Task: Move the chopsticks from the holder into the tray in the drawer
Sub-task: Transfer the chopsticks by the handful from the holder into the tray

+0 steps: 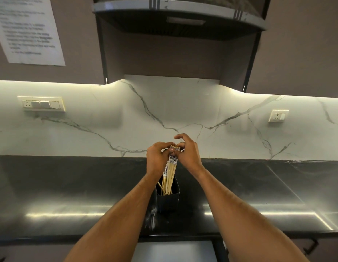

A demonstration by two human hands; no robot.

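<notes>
A bundle of pale wooden chopsticks (170, 173) with patterned blue-and-white tops stands in a black square holder (169, 200) on the dark counter. My left hand (158, 157) grips the upper part of the bundle from the left. From the right, my right hand (187, 151) pinches the chopstick tops with thumb and fingers, its index finger raised. One loose chopstick leans to the left inside the holder. At the bottom edge of the view an open drawer (173, 250) shows a grey inside; the tray in it cannot be made out.
The black glossy counter (70, 195) runs left and right of the holder. Behind it rises a white marble backsplash (183, 110) with a switch panel (42, 104) on the left and a socket (277, 116) on the right. A range hood (179, 19) hangs overhead. A drawer handle (311, 246) sits low right.
</notes>
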